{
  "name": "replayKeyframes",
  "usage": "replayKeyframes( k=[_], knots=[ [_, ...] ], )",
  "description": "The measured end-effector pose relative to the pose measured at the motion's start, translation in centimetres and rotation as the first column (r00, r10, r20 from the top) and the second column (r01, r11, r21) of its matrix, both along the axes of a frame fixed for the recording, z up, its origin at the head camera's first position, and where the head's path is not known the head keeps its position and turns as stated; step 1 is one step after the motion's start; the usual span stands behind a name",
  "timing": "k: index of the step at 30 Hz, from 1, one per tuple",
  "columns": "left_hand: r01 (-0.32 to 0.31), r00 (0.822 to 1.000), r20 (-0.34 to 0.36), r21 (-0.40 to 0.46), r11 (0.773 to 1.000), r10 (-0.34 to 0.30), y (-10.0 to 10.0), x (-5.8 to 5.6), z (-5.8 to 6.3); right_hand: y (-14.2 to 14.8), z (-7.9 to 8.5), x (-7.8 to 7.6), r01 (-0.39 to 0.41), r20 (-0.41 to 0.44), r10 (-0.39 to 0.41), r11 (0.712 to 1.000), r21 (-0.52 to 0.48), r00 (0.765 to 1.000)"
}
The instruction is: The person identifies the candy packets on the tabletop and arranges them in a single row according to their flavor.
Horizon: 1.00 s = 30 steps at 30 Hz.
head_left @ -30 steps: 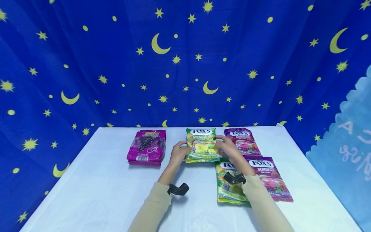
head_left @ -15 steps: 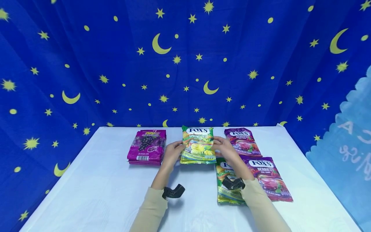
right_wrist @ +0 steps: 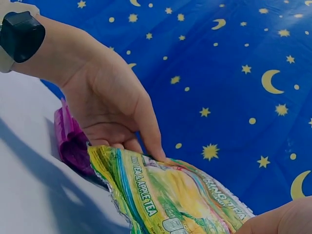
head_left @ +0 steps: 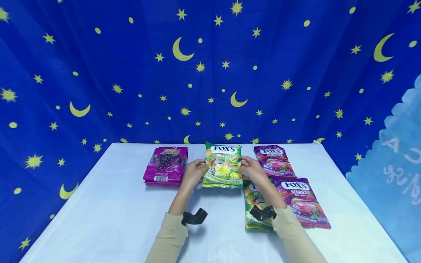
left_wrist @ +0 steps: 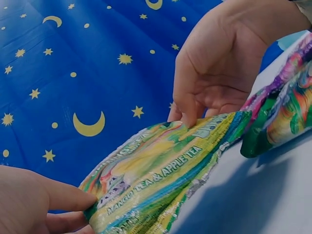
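Between the two hands is a green and yellow Fox's Spring Tea candy bag point(head_left: 223, 166), its printed face up toward the head camera. My left hand point(head_left: 193, 171) grips its left edge, thumb on top and fingers beneath. On the opposite edge my right hand point(head_left: 254, 171) pinches the bag the same way. In the left wrist view the candy bag point(left_wrist: 151, 170) slants above the white table, with a shadow below it. The right wrist view shows the left thumb pressing on the bag's edge point(right_wrist: 165, 190) and the fingers tucked under it.
Left of the hands lie stacked purple grape candy bags point(head_left: 167, 166). On the right, two purple Fox's Berries bags point(head_left: 275, 160) lie one behind the other. Another Spring Tea bag point(head_left: 256, 215) lies partly under the right forearm. A blue star-patterned curtain point(head_left: 210, 73) hangs behind the white table point(head_left: 115, 219).
Both hands have shifted the held candy bag slightly left and tilted it up a little more toward the head camera. The other bags stay in place.
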State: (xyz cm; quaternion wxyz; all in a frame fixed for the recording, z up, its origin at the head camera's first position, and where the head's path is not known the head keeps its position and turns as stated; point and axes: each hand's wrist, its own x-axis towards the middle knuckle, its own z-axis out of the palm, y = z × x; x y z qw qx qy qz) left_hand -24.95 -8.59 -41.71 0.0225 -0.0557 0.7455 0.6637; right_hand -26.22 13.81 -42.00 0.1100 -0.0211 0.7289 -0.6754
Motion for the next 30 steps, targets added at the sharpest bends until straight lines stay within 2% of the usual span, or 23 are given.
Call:
replayKeyframes(
  k=[10,14,20,30],
  knots=[
    [0.047,0.998,0.034,-0.011,0.999,-0.047,-0.1,0.0,0.2,-0.2,0.3,0.4,0.02,-0.025,-0.02,1.0,0.005,0.999],
    [0.057,0.998,0.04,-0.047,0.997,-0.055,-0.4,0.0,0.4,-0.5,0.2,0.6,0.025,-0.035,-0.024,0.999,0.023,0.999],
    [0.074,0.997,0.016,-0.067,0.995,-0.073,-0.8,0.1,0.5,-1.1,0.3,0.6,0.056,-0.038,-0.055,0.998,0.035,0.998],
    [0.068,0.997,-0.016,-0.067,0.995,-0.07,-1.1,0.0,0.3,-1.5,0.2,1.0,0.046,-0.078,-0.047,0.999,-0.015,0.996]
  ],
)
